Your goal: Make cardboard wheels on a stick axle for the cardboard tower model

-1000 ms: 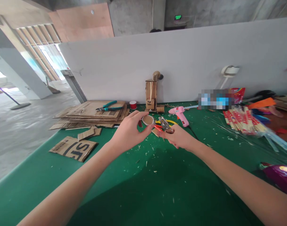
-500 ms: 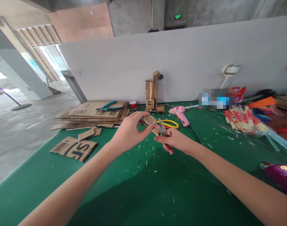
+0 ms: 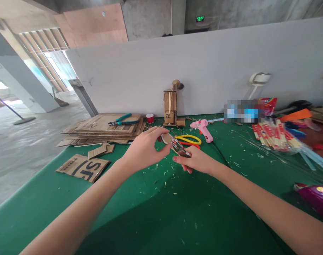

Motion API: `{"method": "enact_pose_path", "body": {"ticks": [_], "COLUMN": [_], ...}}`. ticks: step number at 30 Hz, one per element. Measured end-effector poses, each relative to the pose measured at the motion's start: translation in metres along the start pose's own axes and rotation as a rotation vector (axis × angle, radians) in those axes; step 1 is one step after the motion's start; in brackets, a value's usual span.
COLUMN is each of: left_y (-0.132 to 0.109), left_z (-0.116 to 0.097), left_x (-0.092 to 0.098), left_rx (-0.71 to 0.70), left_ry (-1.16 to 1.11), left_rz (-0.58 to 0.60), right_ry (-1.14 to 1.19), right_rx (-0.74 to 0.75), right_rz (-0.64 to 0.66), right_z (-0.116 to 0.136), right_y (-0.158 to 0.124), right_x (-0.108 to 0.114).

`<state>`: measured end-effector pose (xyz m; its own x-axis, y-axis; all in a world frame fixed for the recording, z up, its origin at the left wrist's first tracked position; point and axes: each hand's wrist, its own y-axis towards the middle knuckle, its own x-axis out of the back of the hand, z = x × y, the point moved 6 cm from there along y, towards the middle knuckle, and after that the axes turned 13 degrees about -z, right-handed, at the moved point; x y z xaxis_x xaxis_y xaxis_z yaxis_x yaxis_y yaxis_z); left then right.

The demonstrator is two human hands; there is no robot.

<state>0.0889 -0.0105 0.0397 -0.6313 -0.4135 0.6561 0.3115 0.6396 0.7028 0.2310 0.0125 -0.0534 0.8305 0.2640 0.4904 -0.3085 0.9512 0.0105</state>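
My left hand (image 3: 144, 150) pinches a small round cardboard disc (image 3: 166, 138) between thumb and fingers above the green table (image 3: 150, 212). My right hand (image 3: 197, 161) is closed round the handles of metal pliers (image 3: 179, 148), whose jaws point up and left and meet the disc's edge. Both hands hover just above the table, in front of yellow-handled scissors (image 3: 189, 139). Small wood and cardboard scraps lie scattered under the hands.
A stack of cardboard sheets (image 3: 103, 129) with teal pliers (image 3: 122, 120) lies at the back left, loose cardboard pieces (image 3: 83, 166) nearer. A cardboard model (image 3: 170, 106), red cup (image 3: 150, 118), pink glue gun (image 3: 202, 128) and packs of sticks (image 3: 275, 136) line the white partition.
My right hand has drawn back toward me and turned, bringing the pliers' jaws up to the disc. The yellow scissors behind are now uncovered. My left hand has barely moved.
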Motion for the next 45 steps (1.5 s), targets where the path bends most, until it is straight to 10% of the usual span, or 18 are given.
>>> {"method": "enact_pose_path", "body": {"ticks": [45], "left_y": [0.001], "left_z": [0.017], "left_x": [-0.002], "left_rx": [-0.050], "left_ry": [0.024], "left_rz": [0.181], "right_ry": [-0.096], "right_rx": [-0.115], "right_rz": [0.107], "right_z": [-0.011], "right_y": [-0.003], "right_x": [-0.006]}}
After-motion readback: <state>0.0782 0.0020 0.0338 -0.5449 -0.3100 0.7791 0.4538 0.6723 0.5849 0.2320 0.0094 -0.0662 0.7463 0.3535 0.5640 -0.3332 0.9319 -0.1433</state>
